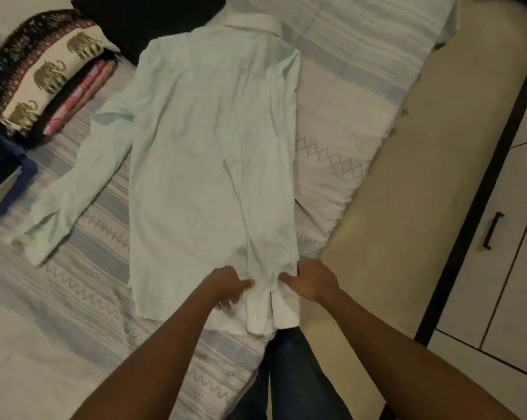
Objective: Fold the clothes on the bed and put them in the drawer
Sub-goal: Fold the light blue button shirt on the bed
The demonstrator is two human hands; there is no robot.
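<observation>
A pale mint long-sleeved shirt lies face down on the bed, collar at the far end. Its left sleeve stretches out to the left. The right side is folded in, and the right sleeve runs down the shirt with its cuff at the near hem. My left hand pinches the fabric just left of that sleeve near the hem. My right hand grips the folded right edge beside it. White drawer fronts with a dark handle stand at the right.
A striped white and grey bedspread covers the bed. A stack of folded cloths, one with elephant print, sits at the far left beside a dark pillow. A dark blue item lies at the left edge. My jeans show below.
</observation>
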